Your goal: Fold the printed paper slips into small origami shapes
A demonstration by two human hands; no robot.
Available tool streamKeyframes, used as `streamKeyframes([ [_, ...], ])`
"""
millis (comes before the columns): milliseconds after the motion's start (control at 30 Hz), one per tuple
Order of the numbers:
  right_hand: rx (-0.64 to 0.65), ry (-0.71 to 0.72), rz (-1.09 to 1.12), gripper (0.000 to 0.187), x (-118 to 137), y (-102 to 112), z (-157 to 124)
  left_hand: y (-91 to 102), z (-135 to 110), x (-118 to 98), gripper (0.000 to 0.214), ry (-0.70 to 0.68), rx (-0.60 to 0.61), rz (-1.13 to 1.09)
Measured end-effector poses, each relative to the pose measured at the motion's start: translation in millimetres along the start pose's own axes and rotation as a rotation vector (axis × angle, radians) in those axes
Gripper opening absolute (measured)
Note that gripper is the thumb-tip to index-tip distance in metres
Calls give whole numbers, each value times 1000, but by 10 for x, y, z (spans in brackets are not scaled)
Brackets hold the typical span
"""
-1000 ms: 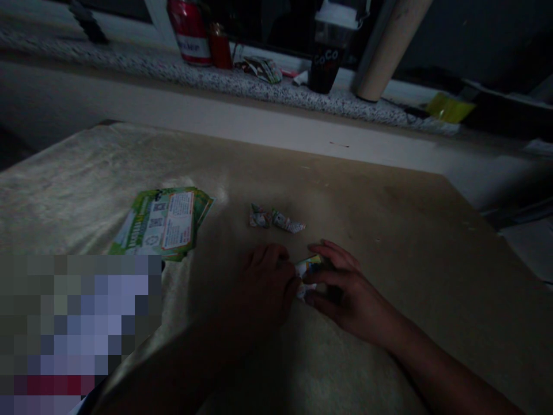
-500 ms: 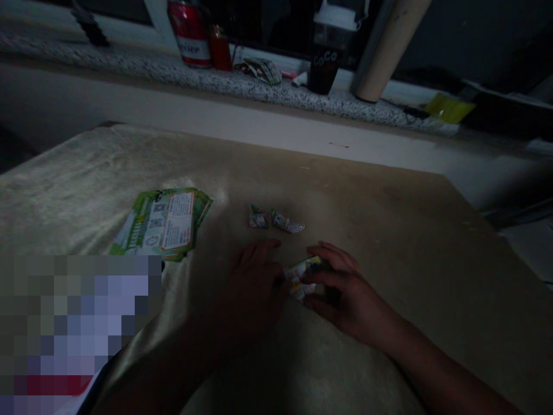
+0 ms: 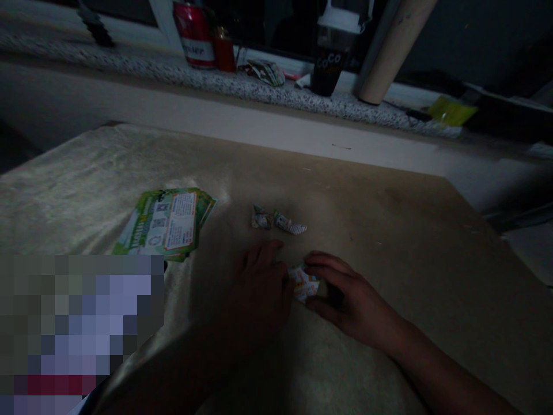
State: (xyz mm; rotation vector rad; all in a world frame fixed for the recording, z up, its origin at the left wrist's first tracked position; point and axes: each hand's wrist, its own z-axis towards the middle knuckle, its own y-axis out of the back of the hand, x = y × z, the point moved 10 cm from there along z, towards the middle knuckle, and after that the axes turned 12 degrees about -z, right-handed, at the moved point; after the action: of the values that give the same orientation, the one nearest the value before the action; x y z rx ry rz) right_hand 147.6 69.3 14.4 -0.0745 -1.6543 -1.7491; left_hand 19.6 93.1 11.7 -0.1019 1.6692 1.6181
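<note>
A small folded piece of printed paper (image 3: 306,283), white with orange and blue print, lies between my hands low over the table. My right hand (image 3: 345,291) has its fingers along the far edge and its thumb at the near edge, closed round the paper. At the paper's left end, my left hand (image 3: 265,282) is curled and pressed against it; deep shadow hides its thumb. Just beyond my hands lie two small folded paper pieces, a left one (image 3: 261,218) and a longer right one (image 3: 290,222).
A stack of green printed leaflets (image 3: 181,222) lies on the cloth-covered table (image 3: 389,230) at left. On the speckled windowsill (image 3: 142,68) stand a red can (image 3: 196,40), an orange-red container (image 3: 224,52), a dark CoCo cup (image 3: 328,63) and a tube (image 3: 395,52). A blurred-out patch covers the lower left.
My right fingers have shifted over the paper's far edge, covering its yellow-green corner. The paper looks smaller and slightly turned. My left hand stays at its left end.
</note>
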Motion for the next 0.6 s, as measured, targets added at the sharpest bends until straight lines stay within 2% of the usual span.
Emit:
streamKeyframes([
  [233, 3, -19, -44, 45, -26, -8, -10, 19, -11, -22, 19, -44, -25, -18],
  [400, -55, 26, -94, 45, 33, 54, -4, 27, -26, -1, 18, -56, -46, -34],
  [600, -82, 75, -156, 32, 104, 97, 5, 27, -27, 21, 18, -52, -40, -14],
])
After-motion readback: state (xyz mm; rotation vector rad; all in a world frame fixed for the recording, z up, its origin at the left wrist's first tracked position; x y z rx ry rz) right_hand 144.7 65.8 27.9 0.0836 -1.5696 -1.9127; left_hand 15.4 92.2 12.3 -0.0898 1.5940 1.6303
